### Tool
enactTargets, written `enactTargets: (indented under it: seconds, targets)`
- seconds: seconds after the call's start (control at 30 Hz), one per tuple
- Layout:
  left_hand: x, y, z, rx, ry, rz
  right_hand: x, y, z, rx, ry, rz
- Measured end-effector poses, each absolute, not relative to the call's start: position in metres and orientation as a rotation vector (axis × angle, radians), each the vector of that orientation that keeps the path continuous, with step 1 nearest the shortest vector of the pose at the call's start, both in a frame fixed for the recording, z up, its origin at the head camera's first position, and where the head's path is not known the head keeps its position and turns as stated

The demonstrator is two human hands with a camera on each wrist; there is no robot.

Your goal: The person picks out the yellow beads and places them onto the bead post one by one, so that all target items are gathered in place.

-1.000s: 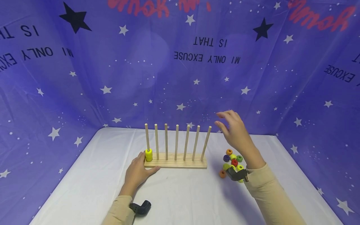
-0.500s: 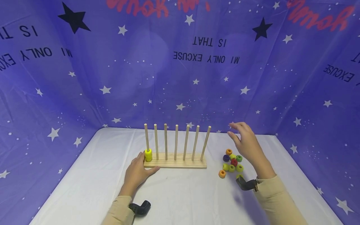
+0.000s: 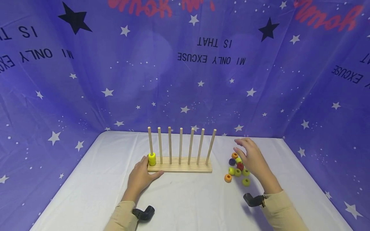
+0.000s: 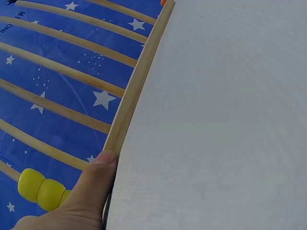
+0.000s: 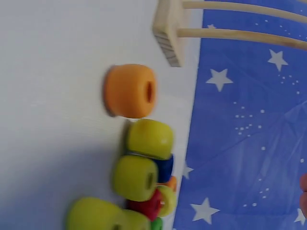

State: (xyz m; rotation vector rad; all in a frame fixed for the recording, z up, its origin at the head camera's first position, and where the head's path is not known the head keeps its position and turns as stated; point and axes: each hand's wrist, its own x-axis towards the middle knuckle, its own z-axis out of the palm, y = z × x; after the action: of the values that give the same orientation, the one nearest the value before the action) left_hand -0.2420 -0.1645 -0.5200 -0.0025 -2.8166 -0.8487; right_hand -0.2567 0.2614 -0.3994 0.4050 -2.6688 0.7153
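A wooden stand [image 3: 188, 168] with a row of several upright pegs sits in the middle of the table. Yellow beads [image 3: 152, 159] are stacked low on its leftmost peg. My left hand [image 3: 140, 177] holds the stand's left end, its thumb [image 4: 98, 179] against the front edge of the base in the left wrist view. To the right lies a loose cluster of beads, among them a red bead [image 3: 240, 166], a dark blue bead [image 3: 232, 162] and an orange bead [image 5: 127, 91]. Above the cluster's right side hovers my right hand [image 3: 254, 160], fingers apart from the thumb and holding nothing.
A white cloth [image 3: 185, 202] covers the table. Blue-purple sheeting [image 3: 185, 89] printed with stars rises behind and at both sides. Each wrist carries a black camera mount, such as the right one [image 3: 252, 200].
My right hand has moved away from the stand, to the right and down towards the loose beads. My left hand stays on the stand, and the stacked yellow beads have not moved.
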Motion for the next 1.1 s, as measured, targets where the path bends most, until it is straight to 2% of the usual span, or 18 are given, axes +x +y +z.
enactTargets:
  seconds: [0.57, 1.1]
  targets:
    - [-0.242, -0.165, -0.52, 0.016, -2.83, -0.862, -0.248, 0.268, -0.44, 0.369, -2.764, 0.73]
    - [-0.241, -0.165, -0.519, -0.003, -2.811, -0.852, -0.242, 0.277, -0.469, 0.535, -2.748, 0.644]
